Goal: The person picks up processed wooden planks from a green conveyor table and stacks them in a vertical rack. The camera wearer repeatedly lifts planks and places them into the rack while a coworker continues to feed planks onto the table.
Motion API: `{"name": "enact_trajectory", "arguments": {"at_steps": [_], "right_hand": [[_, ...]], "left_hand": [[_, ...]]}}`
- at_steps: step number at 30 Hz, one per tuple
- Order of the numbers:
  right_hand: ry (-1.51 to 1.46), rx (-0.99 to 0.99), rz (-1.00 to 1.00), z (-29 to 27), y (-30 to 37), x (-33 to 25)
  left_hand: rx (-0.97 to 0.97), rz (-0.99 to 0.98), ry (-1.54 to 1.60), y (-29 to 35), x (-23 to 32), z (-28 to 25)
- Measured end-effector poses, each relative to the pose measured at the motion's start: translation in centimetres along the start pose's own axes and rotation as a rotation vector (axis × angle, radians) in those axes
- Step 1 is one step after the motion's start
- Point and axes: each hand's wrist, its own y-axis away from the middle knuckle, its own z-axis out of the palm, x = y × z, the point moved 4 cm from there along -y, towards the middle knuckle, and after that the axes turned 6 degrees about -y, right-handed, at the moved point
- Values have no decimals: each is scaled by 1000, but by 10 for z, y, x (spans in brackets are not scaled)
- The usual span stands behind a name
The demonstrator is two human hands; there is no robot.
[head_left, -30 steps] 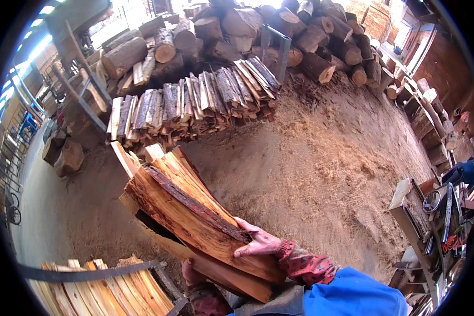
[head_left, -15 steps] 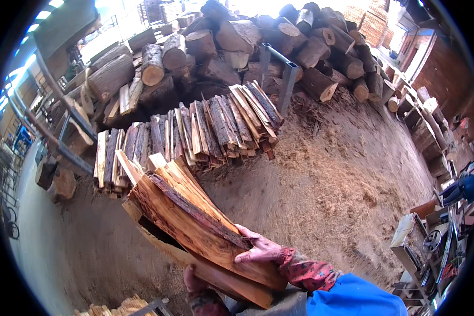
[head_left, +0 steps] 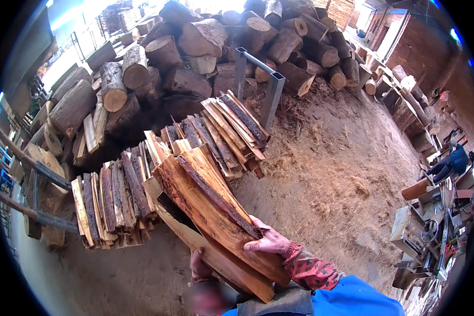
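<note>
In front of my body I carry a bundle of rough wooden slabs (head_left: 208,224), some with dark bark along their edges, slanting up toward the left. My right hand (head_left: 269,239) is closed on its right side, fingers over the bark edge and thumb on the bare wood face. Lower on the left, my left hand (head_left: 200,266) grips the bundle's edge from beneath; most of its fingers are hidden by the wood. Past the bundle's far end lies a long row of stacked slabs (head_left: 110,203), which the bundle partly covers.
Behind the row stands a metal post frame (head_left: 273,100), backed by a large heap of cut logs (head_left: 203,39). Metal bars (head_left: 34,213) reach in at the left. Sawdust covers the floor (head_left: 326,174). At right are machinery (head_left: 429,229) and another person (head_left: 453,160).
My view has turned right and I have come nearer the stacked row. The bundle, still in both hands, now overlaps the row's middle.
</note>
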Motion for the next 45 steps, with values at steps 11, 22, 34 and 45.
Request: {"name": "enact_trajectory", "arguments": {"at_steps": [11, 22, 34, 45], "right_hand": [[-8, 25, 60, -110, -93, 14], [33, 37, 233, -188, -172, 22], [84, 162, 275, -271, -321, 30], [1009, 450, 162, -360, -447, 92]], "left_hand": [[-30, -128, 16, -128, -14, 68], [145, -232, -41, -229, -46, 85], [90, -304, -29, -406, -16, 128], [299, -254, -415, -655, -109, 142]]}}
